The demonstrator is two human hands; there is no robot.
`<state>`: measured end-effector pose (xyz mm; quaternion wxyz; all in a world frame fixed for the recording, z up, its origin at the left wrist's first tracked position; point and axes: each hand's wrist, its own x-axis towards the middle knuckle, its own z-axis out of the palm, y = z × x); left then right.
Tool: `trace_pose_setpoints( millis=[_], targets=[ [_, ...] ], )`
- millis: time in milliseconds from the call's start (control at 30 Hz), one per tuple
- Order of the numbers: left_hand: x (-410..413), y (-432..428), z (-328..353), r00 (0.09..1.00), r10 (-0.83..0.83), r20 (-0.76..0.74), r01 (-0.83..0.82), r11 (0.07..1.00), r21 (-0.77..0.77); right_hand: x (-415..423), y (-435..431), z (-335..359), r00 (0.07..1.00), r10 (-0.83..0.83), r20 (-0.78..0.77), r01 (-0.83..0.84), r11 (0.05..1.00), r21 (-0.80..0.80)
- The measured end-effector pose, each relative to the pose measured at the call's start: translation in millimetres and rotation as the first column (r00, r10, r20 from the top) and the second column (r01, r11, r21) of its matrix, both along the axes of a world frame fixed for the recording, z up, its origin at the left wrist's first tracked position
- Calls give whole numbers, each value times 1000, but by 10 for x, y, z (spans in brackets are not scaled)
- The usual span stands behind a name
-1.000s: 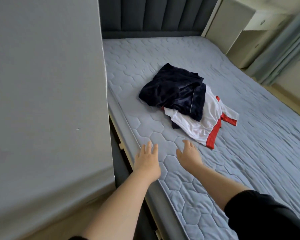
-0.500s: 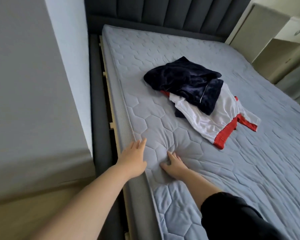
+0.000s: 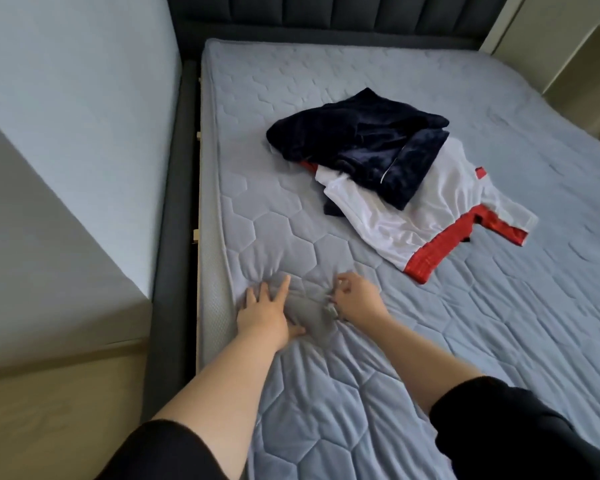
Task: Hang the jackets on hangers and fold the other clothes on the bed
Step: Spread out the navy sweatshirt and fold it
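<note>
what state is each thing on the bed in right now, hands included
left hand: fingers spread, pressing flat on the mattress cover
right hand: fingers curled, pinching a fold of the cover
mattress cover: bunched and wrinkled between the two hands
navy garment: crumpled, unfolded, lying on top of the white one
white and red garment: unfolded, partly under the navy one

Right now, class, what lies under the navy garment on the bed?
A white garment with red trim lies partly beneath the navy garment, on the mattress. A red edge peeks out at its left. Whatever else it covers is hidden.
</note>
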<state>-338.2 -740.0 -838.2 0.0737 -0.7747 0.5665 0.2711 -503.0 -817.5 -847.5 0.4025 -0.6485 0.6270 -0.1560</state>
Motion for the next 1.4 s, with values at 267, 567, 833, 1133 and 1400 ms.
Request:
trace_pose_setpoints(
  millis=[267, 567, 833, 1133, 1400],
  targets=[
    [53, -314, -76, 983, -133, 129, 124, 989, 80, -112, -1136, 270, 899, -396, 188, 424, 895, -142],
    [45, -508, -181, 943, -269, 196, 265, 963, 43, -269, -1872, 453, 609, -653, 450, 461, 754, 469],
    [19, -554, -168, 932, -289, 217, 286, 957, 49, -89, -1723, 150, 970, -224, -97, 224, 975, -12],
    [446, -228, 3, 986, -94, -136, 103, 993, 63, -27, -638, 223, 871, 252, -422, -251, 966, 58],
    [399, -152, 513, 795, 66, -603, -260, 935, -240, 51, 113, 1111, 870, 439, 225, -491, 813, 312]
  ],
)
